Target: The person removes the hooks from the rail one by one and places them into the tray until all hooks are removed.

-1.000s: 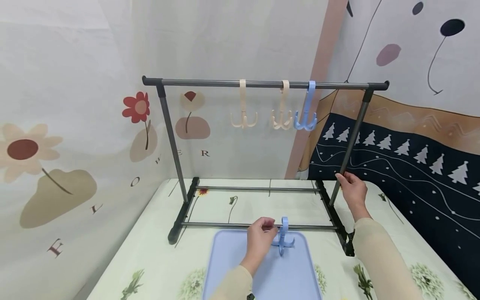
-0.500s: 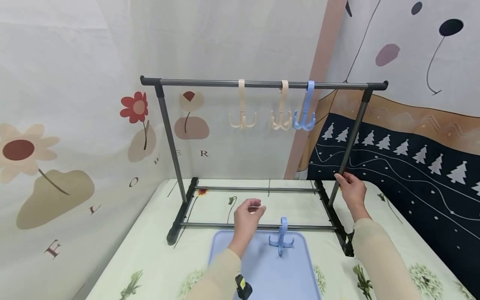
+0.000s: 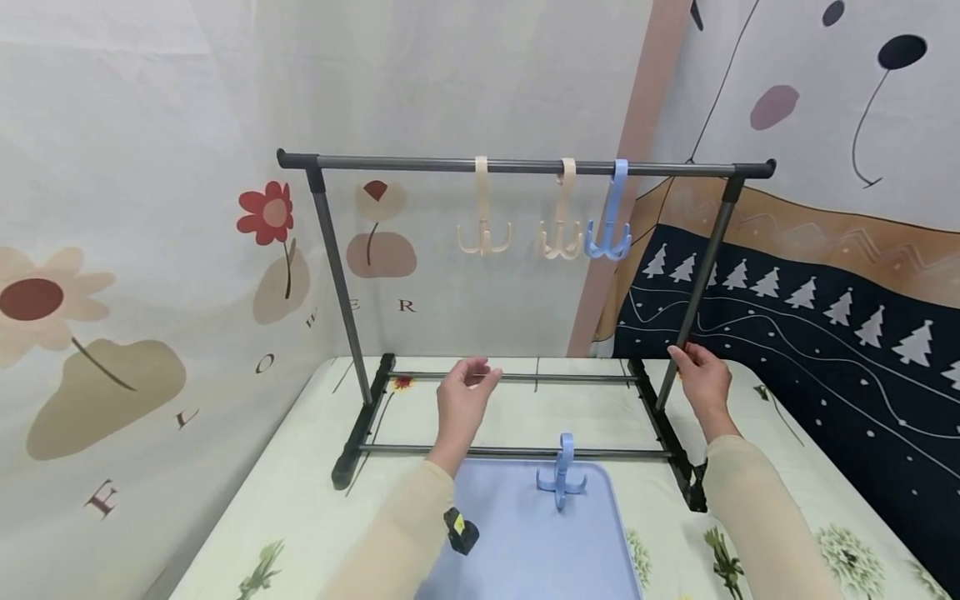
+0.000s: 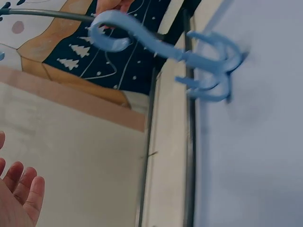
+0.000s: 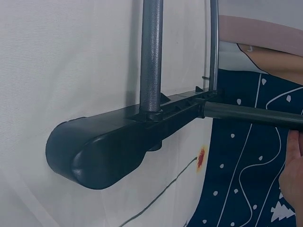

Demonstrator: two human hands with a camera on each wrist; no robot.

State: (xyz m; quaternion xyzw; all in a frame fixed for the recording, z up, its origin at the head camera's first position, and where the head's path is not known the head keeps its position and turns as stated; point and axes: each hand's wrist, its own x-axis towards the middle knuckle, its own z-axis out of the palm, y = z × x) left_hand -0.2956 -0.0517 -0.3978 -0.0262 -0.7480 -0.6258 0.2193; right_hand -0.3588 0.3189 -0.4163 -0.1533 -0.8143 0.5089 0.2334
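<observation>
My left hand (image 3: 463, 404) is in the air over the middle of the rack's base, its fingers loosely curled with nothing between them; in the left wrist view its fingers (image 4: 26, 187) show at the lower left. My right hand (image 3: 703, 383) grips the right post of a dark metal garment rack (image 3: 696, 300), low down, thumb on the near side. On the light blue tray (image 3: 525, 542) a blue four-prong hook (image 3: 561, 475) stands upright on its prongs near the back edge. Two cream hooks, the left one (image 3: 483, 208) and the right one (image 3: 567, 212), hang from the top rail beside a blue hook (image 3: 615, 212).
The rack's black feet, the left (image 3: 363, 429) and the right (image 3: 667, 433), rest on a flower-print tablecloth (image 3: 292, 500). Two low crossbars join them, the front crossbar (image 3: 465, 452) just behind the tray. Printed cloth walls (image 3: 150, 167) stand behind and at both sides.
My left hand has moved left and up, away from the blue hook on the tray. The right hand keeps its grip on the post; the hooks stay where they were.
</observation>
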